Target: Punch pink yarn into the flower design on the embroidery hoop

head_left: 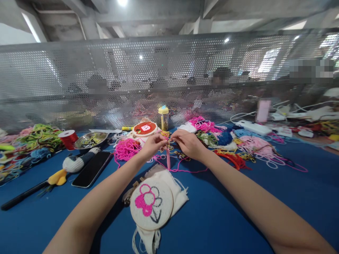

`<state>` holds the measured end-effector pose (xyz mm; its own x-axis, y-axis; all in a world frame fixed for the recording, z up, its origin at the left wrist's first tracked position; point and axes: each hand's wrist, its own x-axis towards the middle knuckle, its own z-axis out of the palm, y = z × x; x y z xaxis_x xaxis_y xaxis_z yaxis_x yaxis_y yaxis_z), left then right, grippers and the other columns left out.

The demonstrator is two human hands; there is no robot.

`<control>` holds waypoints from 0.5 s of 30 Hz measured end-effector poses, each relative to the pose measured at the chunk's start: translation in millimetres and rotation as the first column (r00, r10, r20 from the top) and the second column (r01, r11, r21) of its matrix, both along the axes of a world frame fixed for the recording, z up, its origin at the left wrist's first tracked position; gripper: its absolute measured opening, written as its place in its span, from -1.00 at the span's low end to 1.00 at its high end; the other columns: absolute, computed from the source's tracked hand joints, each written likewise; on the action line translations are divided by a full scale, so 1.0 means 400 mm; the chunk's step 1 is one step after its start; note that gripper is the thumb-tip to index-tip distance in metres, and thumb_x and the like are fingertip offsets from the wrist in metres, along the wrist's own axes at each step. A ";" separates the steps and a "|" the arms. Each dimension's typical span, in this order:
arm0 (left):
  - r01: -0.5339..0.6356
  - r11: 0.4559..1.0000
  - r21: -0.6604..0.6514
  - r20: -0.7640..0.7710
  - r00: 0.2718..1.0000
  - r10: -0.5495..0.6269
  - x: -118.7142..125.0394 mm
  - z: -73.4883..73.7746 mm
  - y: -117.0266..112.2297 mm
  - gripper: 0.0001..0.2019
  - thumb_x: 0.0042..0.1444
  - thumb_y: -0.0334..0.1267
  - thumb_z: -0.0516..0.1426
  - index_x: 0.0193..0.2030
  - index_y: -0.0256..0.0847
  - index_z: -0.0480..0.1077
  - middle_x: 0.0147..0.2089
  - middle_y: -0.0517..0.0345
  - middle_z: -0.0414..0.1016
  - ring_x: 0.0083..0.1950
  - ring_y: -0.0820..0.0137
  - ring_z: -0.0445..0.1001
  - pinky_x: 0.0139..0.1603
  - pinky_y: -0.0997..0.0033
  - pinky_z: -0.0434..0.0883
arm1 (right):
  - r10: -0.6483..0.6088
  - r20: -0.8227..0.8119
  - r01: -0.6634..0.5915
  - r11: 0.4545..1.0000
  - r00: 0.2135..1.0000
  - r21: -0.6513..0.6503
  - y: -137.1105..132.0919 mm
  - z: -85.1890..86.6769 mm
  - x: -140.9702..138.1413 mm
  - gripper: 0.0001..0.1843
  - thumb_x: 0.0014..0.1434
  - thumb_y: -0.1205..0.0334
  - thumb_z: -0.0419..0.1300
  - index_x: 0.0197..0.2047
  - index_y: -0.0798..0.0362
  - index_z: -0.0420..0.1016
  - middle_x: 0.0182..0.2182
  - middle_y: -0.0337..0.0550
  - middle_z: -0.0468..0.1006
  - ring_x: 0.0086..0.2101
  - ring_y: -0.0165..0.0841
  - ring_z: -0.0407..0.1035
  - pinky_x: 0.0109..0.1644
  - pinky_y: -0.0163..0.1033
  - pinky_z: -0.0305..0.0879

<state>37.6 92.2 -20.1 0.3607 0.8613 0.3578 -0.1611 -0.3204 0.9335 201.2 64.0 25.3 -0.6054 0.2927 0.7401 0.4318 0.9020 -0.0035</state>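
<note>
Over the middle of the table, my left hand (156,144) pinches the top of a slim pink punch needle (168,159), which points down. My right hand (187,141) is close beside it, thumb and fingers pressed together; what they hold, perhaps a thin thread, is too small to make out. Pink yarn (194,171) trails from the lower end of the tool to the right. Nearer to me, below both hands, lies an embroidery hoop (165,197) with a flower on cream cloth, partly filled in pink and outlined in dark grey.
Behind my hands are a second hoop with red stitching (141,131), a yellow-lidded bottle (164,120) and a pink yarn pile (127,149). A phone (92,170), a metal bowl (91,140) and a red ribbon spool (68,139) lie left. Tangled yarn (258,145) lies right. A perforated metal screen (127,63) stands behind.
</note>
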 end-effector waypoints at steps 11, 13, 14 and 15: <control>-0.018 1.000 0.002 -0.007 1.000 0.018 0.000 0.002 -0.003 -0.80 -0.13 -0.24 0.18 -0.39 -0.28 0.26 -0.58 0.30 0.33 -0.63 0.62 0.27 -0.60 0.58 0.20 | 0.055 -0.011 -0.056 0.998 0.998 -0.024 0.002 -0.007 0.002 -0.82 0.12 0.45 -0.09 -0.35 0.12 0.31 -0.43 -0.11 0.43 -0.37 -0.43 0.27 -0.28 -0.28 0.26; -0.011 1.000 0.006 -0.010 1.000 0.011 -0.001 0.001 -0.003 -0.79 -0.13 -0.23 0.18 -0.39 -0.29 0.28 -0.57 0.29 0.32 -0.63 0.63 0.26 -0.59 0.59 0.20 | 0.057 -0.016 -0.057 0.998 0.998 -0.029 0.004 -0.008 0.003 -0.81 0.11 0.45 -0.09 -0.34 0.12 0.32 -0.42 -0.12 0.43 -0.37 -0.43 0.27 -0.28 -0.29 0.27; -0.006 1.000 0.008 -0.011 1.000 0.006 -0.002 0.001 -0.003 -0.79 -0.13 -0.23 0.18 -0.39 -0.29 0.29 -0.57 0.29 0.32 -0.63 0.63 0.25 -0.59 0.59 0.20 | 0.052 -0.019 -0.053 0.998 0.998 -0.032 0.005 -0.009 0.003 -0.81 0.11 0.45 -0.09 -0.34 0.12 0.32 -0.42 -0.11 0.43 -0.37 -0.43 0.28 -0.28 -0.28 0.27; -0.001 1.000 0.009 -0.013 1.000 0.001 -0.002 0.001 -0.002 -0.79 -0.13 -0.22 0.18 -0.40 -0.30 0.29 -0.57 0.28 0.32 -0.63 0.63 0.26 -0.59 0.59 0.20 | 0.045 -0.022 -0.046 0.998 0.999 -0.036 0.006 -0.009 0.002 -0.81 0.11 0.45 -0.08 -0.34 0.13 0.33 -0.42 -0.11 0.43 -0.37 -0.42 0.28 -0.29 -0.28 0.27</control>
<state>36.7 91.2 -19.7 0.3647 0.8583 0.3610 -0.1492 -0.3288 0.9325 202.2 66.3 21.7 -0.6029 0.2921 0.7424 0.3897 0.9198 -0.0455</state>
